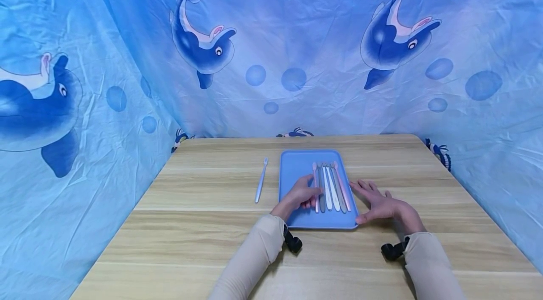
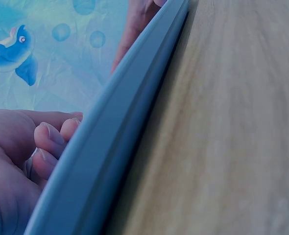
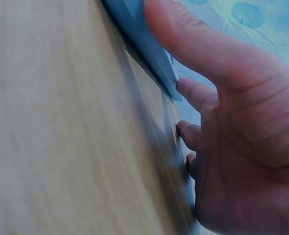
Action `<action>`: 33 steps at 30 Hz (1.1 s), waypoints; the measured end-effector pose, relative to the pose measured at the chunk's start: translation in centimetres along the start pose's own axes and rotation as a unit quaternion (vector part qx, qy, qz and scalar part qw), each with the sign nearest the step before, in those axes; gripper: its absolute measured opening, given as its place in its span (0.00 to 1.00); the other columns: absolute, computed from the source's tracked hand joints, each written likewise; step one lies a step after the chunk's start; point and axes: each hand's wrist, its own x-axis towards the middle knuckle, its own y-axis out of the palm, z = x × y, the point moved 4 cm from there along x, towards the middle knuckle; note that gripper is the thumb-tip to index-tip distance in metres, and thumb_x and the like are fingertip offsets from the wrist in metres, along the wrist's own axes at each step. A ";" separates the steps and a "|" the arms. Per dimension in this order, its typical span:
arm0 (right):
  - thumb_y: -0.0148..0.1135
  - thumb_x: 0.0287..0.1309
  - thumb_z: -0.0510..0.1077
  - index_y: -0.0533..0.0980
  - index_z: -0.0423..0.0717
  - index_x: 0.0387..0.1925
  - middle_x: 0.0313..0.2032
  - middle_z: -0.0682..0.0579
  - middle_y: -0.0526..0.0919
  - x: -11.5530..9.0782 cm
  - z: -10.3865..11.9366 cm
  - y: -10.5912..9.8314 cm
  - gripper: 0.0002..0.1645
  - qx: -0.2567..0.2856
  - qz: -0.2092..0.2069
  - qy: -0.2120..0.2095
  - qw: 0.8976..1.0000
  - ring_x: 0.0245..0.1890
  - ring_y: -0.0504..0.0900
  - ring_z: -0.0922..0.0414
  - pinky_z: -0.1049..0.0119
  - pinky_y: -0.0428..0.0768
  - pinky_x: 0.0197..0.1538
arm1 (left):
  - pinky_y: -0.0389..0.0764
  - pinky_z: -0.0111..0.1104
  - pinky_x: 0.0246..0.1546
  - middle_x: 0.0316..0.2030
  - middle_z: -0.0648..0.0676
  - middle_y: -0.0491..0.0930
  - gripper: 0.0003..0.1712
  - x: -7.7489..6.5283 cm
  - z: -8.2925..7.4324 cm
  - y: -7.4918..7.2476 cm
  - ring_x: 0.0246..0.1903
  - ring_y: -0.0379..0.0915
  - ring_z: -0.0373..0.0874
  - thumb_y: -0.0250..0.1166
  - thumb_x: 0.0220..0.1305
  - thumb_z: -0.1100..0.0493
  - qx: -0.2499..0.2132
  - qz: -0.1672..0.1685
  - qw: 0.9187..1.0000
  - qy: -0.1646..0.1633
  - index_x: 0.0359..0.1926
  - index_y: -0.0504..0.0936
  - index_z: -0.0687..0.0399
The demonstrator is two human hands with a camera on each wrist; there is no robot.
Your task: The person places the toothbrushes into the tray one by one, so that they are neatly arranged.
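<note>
A blue tray [image 1: 292, 161] lies on the table, holding a row of several toothbrushes side by side, heads away from me. My left hand [image 1: 302, 192] is over the tray's left half, thumb and fingers pinching the leftmost pink toothbrush [image 1: 316, 205]. Right of it lie grey, white and another pink toothbrush [image 1: 342, 187]. In the left wrist view the tray wall hides part of the curled fingers [image 2: 49, 139]. With fingers spread, my right hand [image 1: 382, 204] is at the tray's right edge, its thumb [image 3: 183, 34] against the near right corner.
A light blue toothbrush [image 1: 261, 181] lies on the wooden table [image 1: 191, 238], left of the tray. Blue curtains with dolphins [image 1: 203, 45] hang behind the table and at its sides. Striped tasselled bits [image 1: 295, 133] show at the table's back edge.
</note>
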 end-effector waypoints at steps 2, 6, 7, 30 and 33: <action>0.77 0.43 0.64 0.44 0.48 0.80 0.78 0.30 0.35 0.0 0.0 0.0 0.72 0.000 0.000 -0.001 1.000 0.74 0.27 0.22 0.15 0.29 0.62 | 0.63 0.25 0.07 0.10 0.48 0.71 0.42 0.0 0.0 0.0 0.07 0.63 0.36 0.64 0.68 0.57 -0.001 0.000 1.000 0.000 0.78 0.56 0.55; 0.76 0.43 0.64 0.45 0.48 0.80 0.78 0.30 0.35 0.0 0.0 0.0 0.72 -0.002 0.000 -0.002 1.000 0.74 0.28 0.22 0.15 0.29 0.62 | 0.63 0.25 0.07 0.11 0.48 0.71 0.42 -0.1 -0.1 0.0 0.07 0.63 0.36 0.64 0.69 0.57 0.000 0.002 1.000 -0.002 0.78 0.55 0.54; 0.76 0.43 0.64 0.44 0.48 0.80 0.78 0.29 0.35 0.0 0.0 0.0 0.72 -0.003 0.001 -0.003 1.000 0.74 0.28 0.22 0.15 0.30 0.62 | 0.62 0.25 0.07 0.11 0.48 0.71 0.42 -0.1 -0.1 0.0 0.07 0.63 0.36 0.64 0.69 0.57 0.001 0.002 1.000 -0.003 0.78 0.55 0.54; 0.76 0.43 0.64 0.45 0.48 0.80 0.78 0.30 0.35 -0.1 0.1 -0.1 0.72 -0.005 -0.001 -0.002 1.000 0.74 0.28 0.23 0.15 0.29 0.62 | 0.64 0.26 0.09 0.11 0.47 0.72 0.43 -0.8 -1.4 -2.9 0.07 0.62 0.36 0.63 0.70 0.53 -0.008 -0.027 1.000 -0.002 0.79 0.52 0.48; 0.77 0.43 0.64 0.44 0.47 0.80 0.78 0.30 0.34 -0.1 0.1 0.0 0.72 -0.001 -0.001 -0.003 1.000 0.74 0.27 0.23 0.15 0.28 0.62 | 0.65 0.26 0.09 0.11 0.47 0.73 0.43 -1.0 -1.6 -3.6 0.07 0.62 0.36 0.62 0.70 0.52 -0.017 -0.027 0.999 -0.001 0.79 0.52 0.47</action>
